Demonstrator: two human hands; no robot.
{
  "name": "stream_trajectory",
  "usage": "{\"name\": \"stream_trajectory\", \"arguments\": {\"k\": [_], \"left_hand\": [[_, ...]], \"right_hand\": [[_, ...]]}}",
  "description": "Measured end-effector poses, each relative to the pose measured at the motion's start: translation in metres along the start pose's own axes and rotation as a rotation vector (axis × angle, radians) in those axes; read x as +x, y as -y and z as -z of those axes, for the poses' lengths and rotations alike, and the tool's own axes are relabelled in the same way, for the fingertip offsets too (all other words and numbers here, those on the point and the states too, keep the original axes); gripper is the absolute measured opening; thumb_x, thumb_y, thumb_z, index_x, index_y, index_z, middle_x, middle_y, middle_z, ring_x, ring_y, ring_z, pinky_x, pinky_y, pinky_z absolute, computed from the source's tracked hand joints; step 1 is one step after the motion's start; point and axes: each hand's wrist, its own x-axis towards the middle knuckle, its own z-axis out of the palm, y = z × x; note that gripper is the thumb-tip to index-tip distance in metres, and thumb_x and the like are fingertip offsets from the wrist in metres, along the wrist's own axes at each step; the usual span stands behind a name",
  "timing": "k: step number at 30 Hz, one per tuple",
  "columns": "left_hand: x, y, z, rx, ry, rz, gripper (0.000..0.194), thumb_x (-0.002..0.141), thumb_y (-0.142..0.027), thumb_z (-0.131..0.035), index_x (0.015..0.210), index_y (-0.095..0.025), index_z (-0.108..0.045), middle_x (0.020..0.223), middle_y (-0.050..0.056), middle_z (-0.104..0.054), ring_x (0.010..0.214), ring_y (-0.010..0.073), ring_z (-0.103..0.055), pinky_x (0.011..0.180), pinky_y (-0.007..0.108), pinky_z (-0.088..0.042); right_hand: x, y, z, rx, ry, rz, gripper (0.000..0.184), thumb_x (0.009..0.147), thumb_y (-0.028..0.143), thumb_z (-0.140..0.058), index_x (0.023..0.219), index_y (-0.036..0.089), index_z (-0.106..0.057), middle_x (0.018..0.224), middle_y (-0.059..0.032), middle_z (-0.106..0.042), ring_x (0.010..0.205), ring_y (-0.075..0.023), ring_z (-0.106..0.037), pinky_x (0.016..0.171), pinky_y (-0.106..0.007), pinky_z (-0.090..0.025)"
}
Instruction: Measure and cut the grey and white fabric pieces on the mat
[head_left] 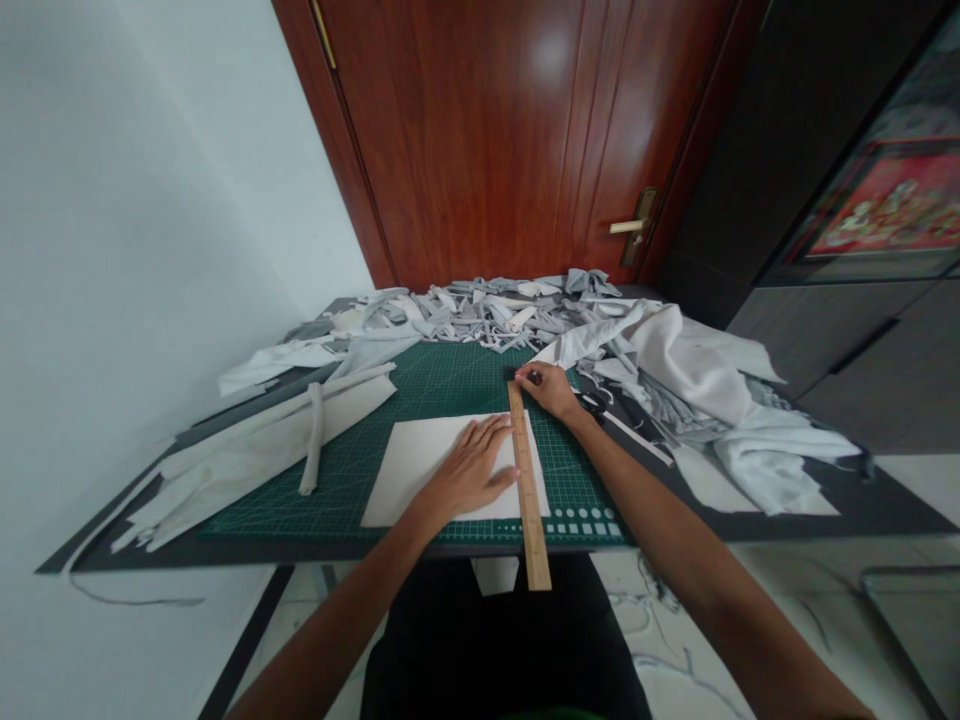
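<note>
A white rectangle of fabric [420, 470] lies flat on a green cutting mat [450, 385]. Along its right edge runs a wooden ruler [529, 500], its near end sticking out past the table's front. My left hand [471, 468] presses flat on the fabric, fingers spread, thumb against the ruler. My right hand [547, 387] is closed at the ruler's far end around a small dark tool that I cannot make out, its tip on the mat.
A heap of grey and white fabric scraps [480, 310] fills the back of the table. Larger white cloth [705, 390] is piled on the right, folded strips [300, 440] on the left. A wooden door [517, 130] stands behind; a dark cabinet [840, 200] is at right.
</note>
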Motion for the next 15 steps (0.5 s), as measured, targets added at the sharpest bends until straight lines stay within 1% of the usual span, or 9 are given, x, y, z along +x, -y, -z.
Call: {"name": "stream_trajectory", "arguments": {"k": [2, 5, 8, 15], "left_hand": [[-0.0006, -0.0005, 0.0021, -0.006, 0.036, -0.076, 0.060, 0.105, -0.041, -0.051, 0.160, -0.024, -0.035, 0.171, 0.012, -0.032, 0.161, 0.0268, -0.023, 0.131, 0.053, -0.018], [-0.0001, -0.0001, 0.0047, -0.021, 0.075, -0.181, 0.056, 0.105, -0.043, -0.051, 0.158, -0.027, -0.041, 0.170, 0.009, -0.035, 0.160, 0.0248, -0.025, 0.131, 0.049, -0.019], [0.0014, -0.0005, 0.0057, -0.026, 0.050, -0.175, 0.055, 0.103, -0.047, -0.055, 0.154, -0.026, -0.048, 0.166, 0.010, -0.041, 0.157, 0.0262, -0.031, 0.130, 0.049, -0.023], [0.0028, -0.0019, 0.0044, -0.039, 0.021, -0.176, 0.055, 0.102, -0.047, -0.059, 0.152, -0.027, -0.049, 0.164, 0.010, -0.043, 0.156, 0.0265, -0.033, 0.129, 0.049, -0.026]], "right_hand": [[-0.0003, 0.0006, 0.0004, 0.003, -0.002, 0.002, 0.015, 0.090, 0.033, -0.069, 0.088, 0.021, -0.078, 0.084, -0.0055, -0.077, 0.068, -0.0185, -0.064, 0.068, -0.031, -0.052], [-0.0004, 0.0011, 0.0004, 0.004, -0.003, 0.005, 0.015, 0.089, 0.032, -0.068, 0.088, 0.021, -0.077, 0.084, -0.0055, -0.077, 0.067, -0.0180, -0.063, 0.067, -0.031, -0.051], [0.0000, 0.0010, 0.0000, 0.004, -0.001, 0.004, 0.015, 0.089, 0.033, -0.068, 0.087, 0.021, -0.077, 0.085, -0.0057, -0.078, 0.068, -0.0180, -0.063, 0.068, -0.031, -0.051], [0.0003, -0.0008, -0.0012, 0.001, -0.002, -0.001, 0.015, 0.089, 0.033, -0.069, 0.087, 0.021, -0.077, 0.084, -0.0053, -0.078, 0.068, -0.0182, -0.064, 0.068, -0.031, -0.051]]}}
